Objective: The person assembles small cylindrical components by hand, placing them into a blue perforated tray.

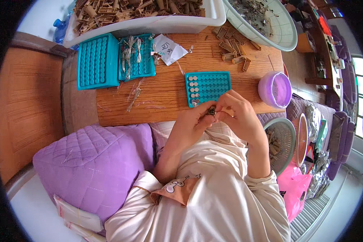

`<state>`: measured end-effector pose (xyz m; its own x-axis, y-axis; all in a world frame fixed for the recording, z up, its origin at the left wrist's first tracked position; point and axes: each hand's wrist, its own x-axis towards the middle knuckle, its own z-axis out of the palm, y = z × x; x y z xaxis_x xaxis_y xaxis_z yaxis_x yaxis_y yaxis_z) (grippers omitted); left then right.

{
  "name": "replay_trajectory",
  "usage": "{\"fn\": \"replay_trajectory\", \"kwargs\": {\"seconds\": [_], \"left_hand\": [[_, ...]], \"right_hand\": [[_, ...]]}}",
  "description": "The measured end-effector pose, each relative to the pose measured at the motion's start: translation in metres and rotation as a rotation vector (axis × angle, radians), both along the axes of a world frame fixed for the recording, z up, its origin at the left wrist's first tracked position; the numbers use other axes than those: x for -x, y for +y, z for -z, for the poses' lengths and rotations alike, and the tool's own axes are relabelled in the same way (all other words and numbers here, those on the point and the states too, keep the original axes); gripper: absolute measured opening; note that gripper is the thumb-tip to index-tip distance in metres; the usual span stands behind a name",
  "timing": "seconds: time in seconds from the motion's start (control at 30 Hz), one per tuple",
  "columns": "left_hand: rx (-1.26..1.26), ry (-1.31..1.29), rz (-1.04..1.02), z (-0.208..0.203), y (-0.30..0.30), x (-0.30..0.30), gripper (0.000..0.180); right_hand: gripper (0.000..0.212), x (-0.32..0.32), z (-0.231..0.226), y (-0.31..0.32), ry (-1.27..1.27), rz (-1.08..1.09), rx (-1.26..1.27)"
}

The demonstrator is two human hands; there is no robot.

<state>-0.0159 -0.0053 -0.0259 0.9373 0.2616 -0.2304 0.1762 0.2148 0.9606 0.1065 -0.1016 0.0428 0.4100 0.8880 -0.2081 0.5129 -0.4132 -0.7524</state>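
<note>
Close in front of my body, at the table's near edge, both hands meet around a small dark object (211, 110); its kind is too small to make out. My left hand (193, 123) grips it between thumb and fingers. From the other side my right hand (237, 113) pinches at it with thumb and forefinger. Just beyond the hands lies a teal tray (213, 82) with rows of round pockets. Small silvery round pieces (193, 84) sit in its left columns; the fingers hide part of its near edge.
At the back left stand stacked teal trays (97, 62), beside another teal tray holding bundled wires (129, 52). A white bin (149, 25) holds many brown pieces. Loose brown pieces (234, 48) lie near a pale green basket (284, 34). A purple bowl (266, 89) stands at the right edge.
</note>
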Motion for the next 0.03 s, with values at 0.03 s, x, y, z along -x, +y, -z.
{"fn": "replay_trajectory", "kwargs": {"seconds": [0.03], "left_hand": [[-0.023,0.001,0.06,0.0023,-0.0018,-0.0012,0.036]], "right_hand": [[0.019,-0.0038,-0.0029,-0.0009,0.052,-0.022,0.093]]}}
